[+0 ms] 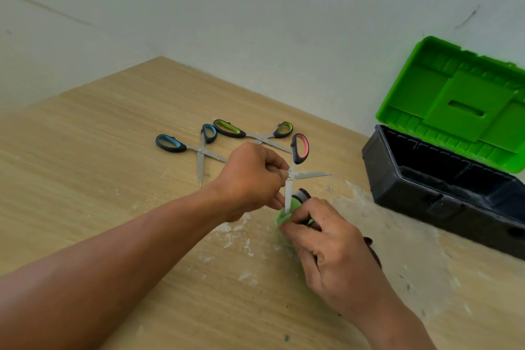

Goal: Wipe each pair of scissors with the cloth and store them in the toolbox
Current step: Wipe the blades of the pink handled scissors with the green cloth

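My left hand grips a pair of scissors with a black and pink handle, its blades spread apart above the table. One blade points right, the other points down into a green cloth. My right hand holds that cloth pinched around the lower blade. Two other pairs lie open on the table behind my hands: the blue-handled scissors and the green-handled scissors. The toolbox stands at the right, black body open, green lid raised.
The wooden table has white dusty smears around my hands and toward the toolbox. A pale wall runs along its far edge.
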### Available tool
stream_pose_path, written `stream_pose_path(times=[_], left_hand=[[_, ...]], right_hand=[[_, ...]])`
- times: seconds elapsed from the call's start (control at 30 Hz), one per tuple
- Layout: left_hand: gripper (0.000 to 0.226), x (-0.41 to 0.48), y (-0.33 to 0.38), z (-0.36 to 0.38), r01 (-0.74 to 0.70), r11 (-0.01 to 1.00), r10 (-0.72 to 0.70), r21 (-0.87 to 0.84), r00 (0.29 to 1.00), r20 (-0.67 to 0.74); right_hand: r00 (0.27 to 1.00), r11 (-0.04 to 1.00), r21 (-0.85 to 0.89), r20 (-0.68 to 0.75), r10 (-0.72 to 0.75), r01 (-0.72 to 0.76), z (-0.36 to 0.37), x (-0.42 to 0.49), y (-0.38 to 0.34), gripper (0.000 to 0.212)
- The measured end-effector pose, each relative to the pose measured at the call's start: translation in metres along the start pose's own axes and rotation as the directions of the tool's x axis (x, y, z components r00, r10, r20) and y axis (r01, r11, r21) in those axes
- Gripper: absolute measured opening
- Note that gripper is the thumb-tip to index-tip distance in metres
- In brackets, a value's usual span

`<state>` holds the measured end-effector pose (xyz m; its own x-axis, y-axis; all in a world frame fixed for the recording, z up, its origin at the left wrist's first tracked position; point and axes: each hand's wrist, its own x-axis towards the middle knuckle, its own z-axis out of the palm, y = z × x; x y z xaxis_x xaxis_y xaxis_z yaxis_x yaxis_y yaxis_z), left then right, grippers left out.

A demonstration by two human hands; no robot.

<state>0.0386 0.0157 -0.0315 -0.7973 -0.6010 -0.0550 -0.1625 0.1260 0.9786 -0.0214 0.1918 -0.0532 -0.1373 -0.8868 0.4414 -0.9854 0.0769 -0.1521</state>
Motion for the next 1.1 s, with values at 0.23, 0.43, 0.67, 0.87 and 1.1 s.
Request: stream_pose_path(times=[0.23, 0.43, 0.67, 0.87, 1.1], left_hand=[[0.009, -0.004, 0.006, -0.003, -0.012, 0.999, 0.012, -0.049, 1.0, 0.001], [0.01, -0.016, 0.016, 0.007, 0.046, 0.978, -0.027, -0.204, 0.995, 0.094], [0.008, -0.031, 0.013, 0.026, 0.052, 0.954, -0.014, -0.294, 0.991, 0.131], [0.006, -0.036, 0.008, 0.029, 0.022, 0.963, 0.018, -0.268, 0.989, 0.146], [0.015, -0.043, 0.008, 0.031, -0.09, 0.985, 0.113, -0.148, 0.981, 0.155]], right_hand=[[0.987, 0.967, 0.223, -0.076, 0.144, -0.124, -0.016, -0.011, 0.021, 0.013], [0.649, 0.784, 0.397, -0.442, 0.62, -0.478, -0.031, -0.014, 0.038, 0.013], [0.707, 0.678, 0.612, -0.26, 0.658, -0.406, -0.011, -0.005, 0.014, 0.017], [0.768, 0.853, 0.408, -0.412, 0.491, -0.326, 0.002, -0.003, 0.013, 0.02], [0.777, 0.933, 0.214, -0.517, 0.359, -0.289, 0.006, -0.004, 0.014, 0.022]])
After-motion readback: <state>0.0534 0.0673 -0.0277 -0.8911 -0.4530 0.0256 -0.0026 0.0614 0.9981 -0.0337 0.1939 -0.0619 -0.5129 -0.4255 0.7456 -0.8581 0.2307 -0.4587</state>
